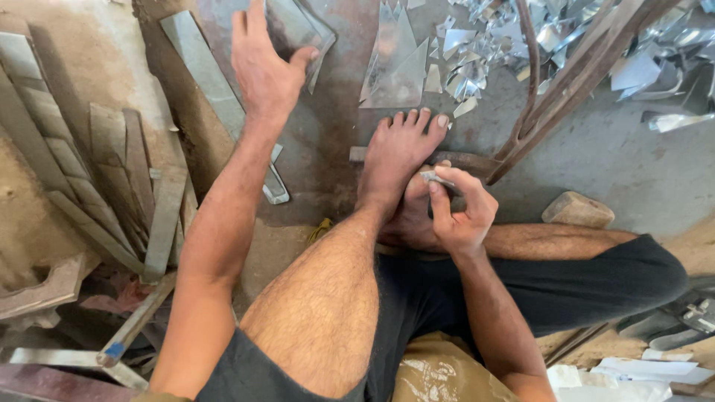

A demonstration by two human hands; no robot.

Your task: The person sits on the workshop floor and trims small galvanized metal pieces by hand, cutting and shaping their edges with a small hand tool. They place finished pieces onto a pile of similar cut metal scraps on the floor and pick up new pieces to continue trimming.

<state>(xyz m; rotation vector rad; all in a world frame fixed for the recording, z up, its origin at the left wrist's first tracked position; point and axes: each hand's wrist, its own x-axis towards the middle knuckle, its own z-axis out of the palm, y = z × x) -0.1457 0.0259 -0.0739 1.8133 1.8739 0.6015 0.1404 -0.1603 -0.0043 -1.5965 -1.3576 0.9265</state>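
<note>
Picking-up step: the left hand grasps a sheet-metal piece on the far floor; the right hand pinches a small metal strip beside the foot. Lifting calls for clearing neighbouring offcuts.

Shiny metal offcuts, wooden block, grey metal strips, rusty shears

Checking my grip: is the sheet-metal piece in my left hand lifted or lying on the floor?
Cannot tell. The left hand grips the grey sheet-metal piece at its edge, thumb on top.
</note>
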